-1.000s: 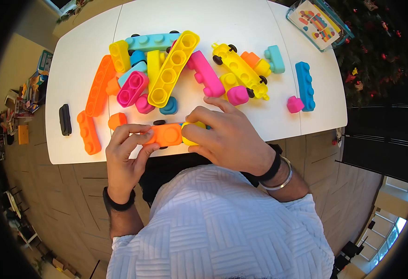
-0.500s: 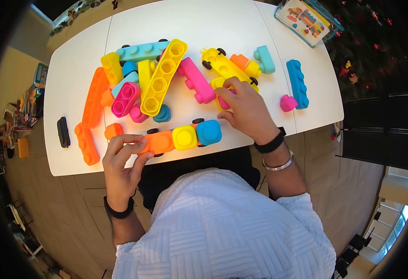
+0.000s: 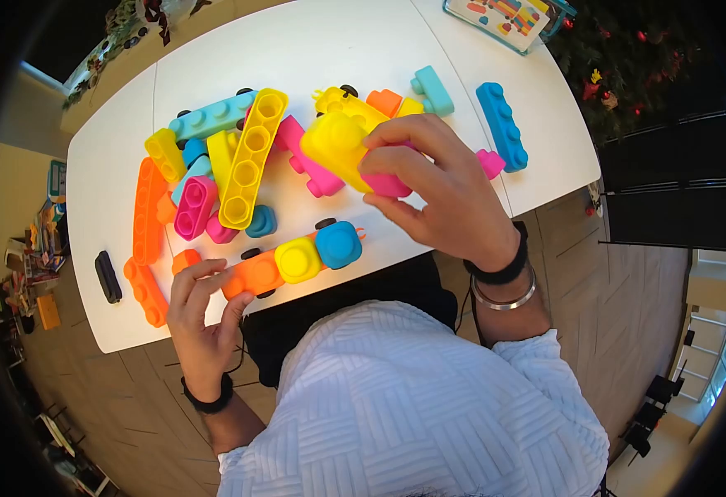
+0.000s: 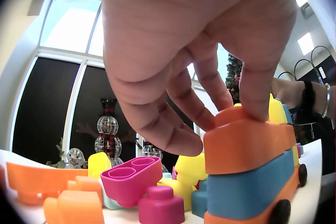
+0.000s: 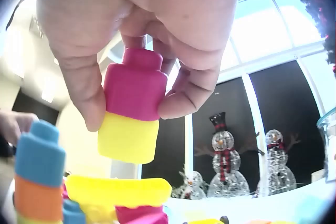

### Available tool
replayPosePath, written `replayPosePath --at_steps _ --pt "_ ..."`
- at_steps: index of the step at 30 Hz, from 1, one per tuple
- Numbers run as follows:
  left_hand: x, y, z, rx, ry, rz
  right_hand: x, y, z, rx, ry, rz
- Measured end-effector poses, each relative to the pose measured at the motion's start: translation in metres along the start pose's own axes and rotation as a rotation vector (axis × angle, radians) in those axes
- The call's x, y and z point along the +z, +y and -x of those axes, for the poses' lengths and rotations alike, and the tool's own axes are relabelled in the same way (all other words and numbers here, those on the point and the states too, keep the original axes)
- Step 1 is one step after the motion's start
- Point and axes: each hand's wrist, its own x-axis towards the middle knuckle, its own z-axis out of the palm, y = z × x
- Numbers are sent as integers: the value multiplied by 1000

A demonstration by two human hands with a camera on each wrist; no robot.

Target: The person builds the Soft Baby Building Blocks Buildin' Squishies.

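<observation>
In the head view my left hand (image 3: 197, 323) pinches the end of an orange block (image 3: 255, 277) on a wheeled toy vehicle near the table's front edge. A yellow block (image 3: 298, 259) and a blue block (image 3: 338, 243) also top the vehicle. Under the orange block, the left wrist view shows a blue layer (image 4: 249, 188) and an orange wheeled base (image 4: 257, 216). My right hand (image 3: 454, 195) holds up a pink block (image 5: 135, 90) joined to a yellow block (image 5: 128, 137), thumb and fingers round the pink one. The pair hangs above the table.
Behind the vehicle lies a pile of blocks, with a long yellow block (image 3: 253, 159) slanting across it. A yellow wheeled piece (image 3: 342, 103) stands beyond my right hand. A long blue block (image 3: 502, 127) lies at right, a black piece (image 3: 108, 277) at left, a bin (image 3: 500, 21) far right.
My right hand left the vehicle's yellow block, reached to the pink and yellow blocks on the table and lifted them. The left hand stays at the orange block.
</observation>
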Motion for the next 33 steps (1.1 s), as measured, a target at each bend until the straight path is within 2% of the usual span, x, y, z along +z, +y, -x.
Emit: replayPosePath --at_steps 2,4,6,7,8,10,11,13,15,17,18,20,21,23,25,26,28,30,32,33 --pt "-6 8 -5 -7 59 45 -8 -19 -8 -107 54 -202" --pt "-4 18 -9 -9 119 89 -6 -38 -13 -165 43 -262" --pt "2 32 -11 122 293 482 5 -54 -14 -320 -3 -360" --pt "2 33 -11 123 293 481 13 -60 -13 -347 -21 -384" --pt "2 34 -10 200 224 430 22 -66 -12 -376 -39 -410" --pt "-1 36 -7 343 89 322 36 -70 -7 -388 -57 -478" --pt "-3 41 -6 279 39 284 42 -69 -3 -381 -84 -536" --pt "-3 34 -1 240 78 300 45 -69 -5 -383 -110 -623" --pt "1 21 7 145 161 437 19 -55 -8 -207 -81 -715" --pt "2 3 12 113 174 490 2 -39 -7 -78 -69 -413" --pt "4 -3 13 106 164 496 -1 -30 -5 26 -103 -300" --pt "17 -10 15 87 166 548 6 -12 1 105 -152 -140" --pt "22 -11 16 69 158 608 9 -5 3 99 -155 -142" --pt "29 -12 14 66 178 604 16 6 7 206 -322 -165" --pt "30 -13 9 65 193 601 25 11 11 208 -374 -124" --pt "27 -13 4 117 175 514 29 14 13 211 -424 -81" --pt "24 -14 0 172 159 425 41 17 19 213 -442 -79" --pt "24 -15 2 68 9 254 51 19 22 210 -461 -79" --pt "23 -10 -3 77 37 278 57 18 24 160 -440 -64" --pt "19 -4 -6 86 1 193 57 17 24 164 -440 -65"
